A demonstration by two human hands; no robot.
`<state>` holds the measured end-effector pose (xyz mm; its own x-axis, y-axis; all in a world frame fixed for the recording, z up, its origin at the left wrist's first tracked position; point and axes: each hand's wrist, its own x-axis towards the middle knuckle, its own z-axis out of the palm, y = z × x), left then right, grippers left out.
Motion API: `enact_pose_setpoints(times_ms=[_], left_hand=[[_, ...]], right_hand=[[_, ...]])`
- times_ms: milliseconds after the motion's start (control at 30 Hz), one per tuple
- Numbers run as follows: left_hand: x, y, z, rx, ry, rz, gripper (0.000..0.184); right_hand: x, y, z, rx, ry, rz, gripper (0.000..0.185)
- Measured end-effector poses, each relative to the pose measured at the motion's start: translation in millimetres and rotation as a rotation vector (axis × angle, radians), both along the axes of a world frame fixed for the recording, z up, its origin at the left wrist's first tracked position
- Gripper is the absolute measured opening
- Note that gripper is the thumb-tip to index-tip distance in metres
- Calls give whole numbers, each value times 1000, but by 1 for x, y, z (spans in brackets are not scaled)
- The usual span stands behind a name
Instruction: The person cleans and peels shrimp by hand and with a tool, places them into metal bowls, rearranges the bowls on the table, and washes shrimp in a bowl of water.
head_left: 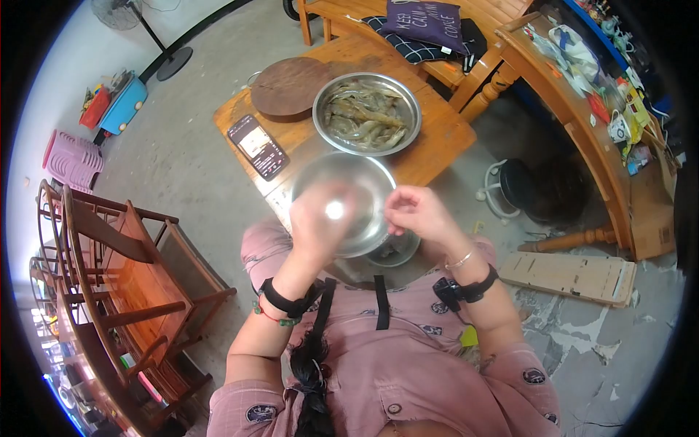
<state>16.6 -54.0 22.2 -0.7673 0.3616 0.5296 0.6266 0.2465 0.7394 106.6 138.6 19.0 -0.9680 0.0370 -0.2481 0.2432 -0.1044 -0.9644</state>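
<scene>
My left hand (318, 218) is over a shiny metal bowl (368, 175) at the near edge of the low table; motion blurs its fingers. At the bowl's right rim is my right hand (422, 215), its fingers curled together in a pinch. Whatever may be between those fingertips is too small or hidden to make out. Just beyond, a second metal bowl (318, 120) holds many raw shrimp (367, 114). Below the nearer bowl, partly covered by it, another container (393, 253) sits low between my knees; its contents are unclear.
On the wooden table (437, 142) lie a round cutting board (291, 87) and a lit phone (258, 148). A round stool (510, 186) and flattened cardboard (568, 275) are to the right. Wooden chairs (145, 269) stand left; a bench with a cushion (422, 25) is behind.
</scene>
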Motion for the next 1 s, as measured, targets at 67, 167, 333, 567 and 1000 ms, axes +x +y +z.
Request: enact_pose_setpoints(times_ms=[67, 167, 333, 567, 1000], left_hand=[[-4, -3, -4, -21, -41, 10, 13], [-14, -10, -22, -30, -131, 23, 11], [-28, -18, -53, -71, -350, 33, 10], [-32, -15, -58, -282, -501, -105, 11], [-79, 23, -11, -793, -49, -173, 21]], right_hand=[[11, 14, -16, 463, 42, -40, 7], [27, 33, -34, 829, 114, 25, 11], [45, 47, -87, 1193, 69, 114, 16], [48, 49, -132, 1297, 118, 30, 24], [49, 52, -136, 1214, 84, 52, 11]])
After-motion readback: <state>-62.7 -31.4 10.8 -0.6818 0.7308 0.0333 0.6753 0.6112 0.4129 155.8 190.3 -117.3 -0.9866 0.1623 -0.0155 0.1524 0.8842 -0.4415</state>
